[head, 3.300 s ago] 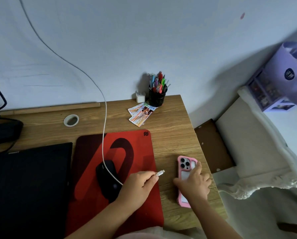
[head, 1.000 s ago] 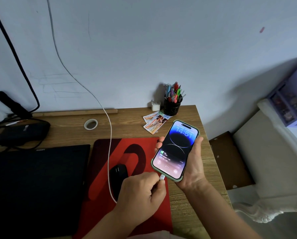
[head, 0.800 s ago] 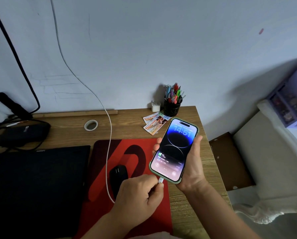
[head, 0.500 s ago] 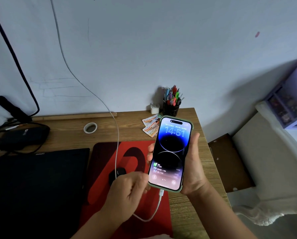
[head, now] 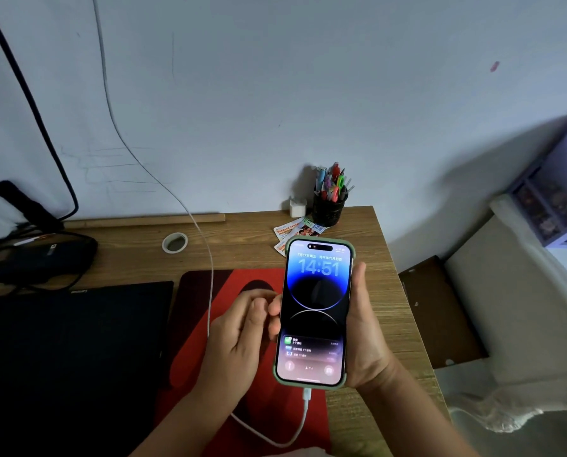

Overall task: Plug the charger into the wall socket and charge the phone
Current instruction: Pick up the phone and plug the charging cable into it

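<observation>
A phone (head: 315, 311) in a green case is held upright above the desk, its screen lit and showing 14:51. My right hand (head: 364, 328) grips it from the right side and behind. The white charging cable (head: 303, 420) is plugged into the phone's bottom edge, loops below it, passes behind my left hand and climbs the wall out of frame. The wall socket is out of view. My left hand (head: 239, 338) hovers at the phone's left edge with loosely curled fingers and holds nothing.
On the wooden desk (head: 390, 285) lie a red mouse pad (head: 193, 308), a closed black laptop (head: 71, 351), a tape roll (head: 175, 242), cards (head: 292, 230), a pen holder (head: 328, 206), a small white cube (head: 297, 207) and a black pouch with cables (head: 38, 255).
My left hand pushed the plug into the phone, let go of the cable and rose to the phone's left side. My right hand turned the phone more upright.
</observation>
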The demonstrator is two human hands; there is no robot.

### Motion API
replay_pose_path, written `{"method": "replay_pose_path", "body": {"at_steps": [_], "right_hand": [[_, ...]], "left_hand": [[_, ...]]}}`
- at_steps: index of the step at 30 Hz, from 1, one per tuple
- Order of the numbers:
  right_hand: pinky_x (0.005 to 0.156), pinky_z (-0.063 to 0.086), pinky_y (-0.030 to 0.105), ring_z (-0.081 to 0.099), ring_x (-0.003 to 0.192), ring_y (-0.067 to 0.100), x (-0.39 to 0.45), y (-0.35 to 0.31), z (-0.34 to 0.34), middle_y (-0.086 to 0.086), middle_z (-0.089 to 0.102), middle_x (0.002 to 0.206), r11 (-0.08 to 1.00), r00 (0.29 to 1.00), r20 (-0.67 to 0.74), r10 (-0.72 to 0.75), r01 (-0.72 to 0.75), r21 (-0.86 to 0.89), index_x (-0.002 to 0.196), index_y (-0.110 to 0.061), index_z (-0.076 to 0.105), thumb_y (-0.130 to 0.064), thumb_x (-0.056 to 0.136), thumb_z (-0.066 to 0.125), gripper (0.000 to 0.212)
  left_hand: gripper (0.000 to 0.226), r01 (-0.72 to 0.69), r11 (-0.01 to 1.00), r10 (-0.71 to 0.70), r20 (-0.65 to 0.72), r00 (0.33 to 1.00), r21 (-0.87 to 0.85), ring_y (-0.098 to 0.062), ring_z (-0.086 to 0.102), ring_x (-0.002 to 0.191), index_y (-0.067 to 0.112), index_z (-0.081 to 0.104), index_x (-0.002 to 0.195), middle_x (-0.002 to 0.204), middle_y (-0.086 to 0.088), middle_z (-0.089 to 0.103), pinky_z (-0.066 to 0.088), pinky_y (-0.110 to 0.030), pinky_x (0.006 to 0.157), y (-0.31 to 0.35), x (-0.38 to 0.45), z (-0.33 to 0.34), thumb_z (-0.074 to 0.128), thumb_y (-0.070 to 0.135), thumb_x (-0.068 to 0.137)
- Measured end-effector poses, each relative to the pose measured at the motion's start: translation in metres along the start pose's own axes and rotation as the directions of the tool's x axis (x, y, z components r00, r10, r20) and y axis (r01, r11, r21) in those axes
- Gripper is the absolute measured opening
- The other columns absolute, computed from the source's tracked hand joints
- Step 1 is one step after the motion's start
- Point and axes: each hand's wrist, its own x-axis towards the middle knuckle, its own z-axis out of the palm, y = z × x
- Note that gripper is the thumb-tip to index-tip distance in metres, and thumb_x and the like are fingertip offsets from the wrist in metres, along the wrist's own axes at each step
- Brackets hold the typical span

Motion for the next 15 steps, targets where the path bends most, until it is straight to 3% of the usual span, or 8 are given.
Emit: {"method": "replay_pose_path", "body": {"at_steps": [7, 15], "right_hand": [[0.071, 0.053, 0.034, 0.064, 0.074, 0.024, -0.001, -0.001, 0.005, 0.010, 0.068, 0.084, 1.000, 0.999, -0.038, 0.005, -0.005, -0.002, 0.103, -0.012, 0.066, -0.081, 0.073, 0.007, 0.095], [0.072, 0.054, 0.033, 0.064, 0.073, 0.024, -0.001, -0.001, 0.005, 0.010, 0.069, 0.083, 1.000, 0.998, -0.058, 0.002, -0.003, -0.006, 0.101, -0.012, 0.068, -0.081, 0.073, 0.009, 0.094]], "left_hand": [[0.039, 0.021, 0.981, -0.014, 0.037, 0.999, -0.191, -0.010, 0.049, 0.049, 0.010, 0.061, 0.105, 0.063, 0.002, 0.055, 0.044, -0.018, 0.052, 0.011, 0.012, -0.001, 0.044, 0.039, 0.086], [0.023, 0.047, 0.976, -0.041, 0.029, 0.999, -0.212, -0.007, 0.050, 0.048, 0.016, 0.064, 0.099, 0.063, 0.002, 0.058, 0.045, -0.015, 0.049, 0.014, 0.015, -0.001, 0.044, 0.020, 0.087]]}}
